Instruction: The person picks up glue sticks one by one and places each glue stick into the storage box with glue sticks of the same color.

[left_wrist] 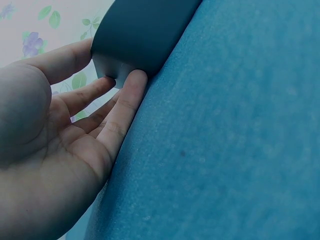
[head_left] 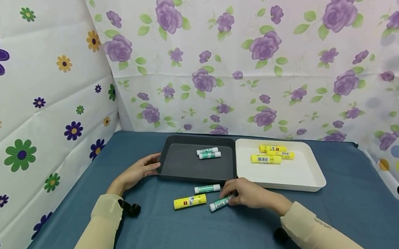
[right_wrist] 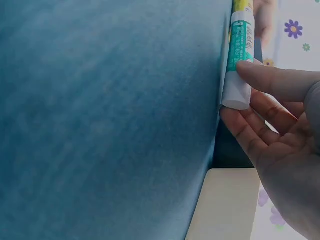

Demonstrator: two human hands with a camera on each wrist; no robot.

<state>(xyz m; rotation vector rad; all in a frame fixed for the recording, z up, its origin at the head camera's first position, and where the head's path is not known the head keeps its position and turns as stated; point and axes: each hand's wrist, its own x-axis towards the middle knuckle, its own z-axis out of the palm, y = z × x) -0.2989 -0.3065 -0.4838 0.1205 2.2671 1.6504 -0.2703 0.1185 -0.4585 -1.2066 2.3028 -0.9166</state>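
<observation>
My right hand [head_left: 250,194] pinches a green-and-white glue stick [head_left: 219,204] at one end, low over the blue cloth in front of the trays. In the right wrist view the thumb lies on the label of this stick [right_wrist: 241,50], with the other fingers behind and under it. Another green-and-white glue stick [head_left: 207,189] and a yellow glue stick [head_left: 189,202] lie just left of it. My left hand [head_left: 140,171] touches the left side of the dark grey tray [head_left: 177,164]. Its fingertips rest against the corner of that tray [left_wrist: 140,35] in the left wrist view.
Two green-and-white glue sticks [head_left: 209,155] lie in the dark tray. Beside it, a white tray [head_left: 304,174] holds three yellow glue sticks [head_left: 266,159]. A blue cloth [head_left: 187,241] covers the table, and flowered curtains [head_left: 204,80] hang behind and to the left.
</observation>
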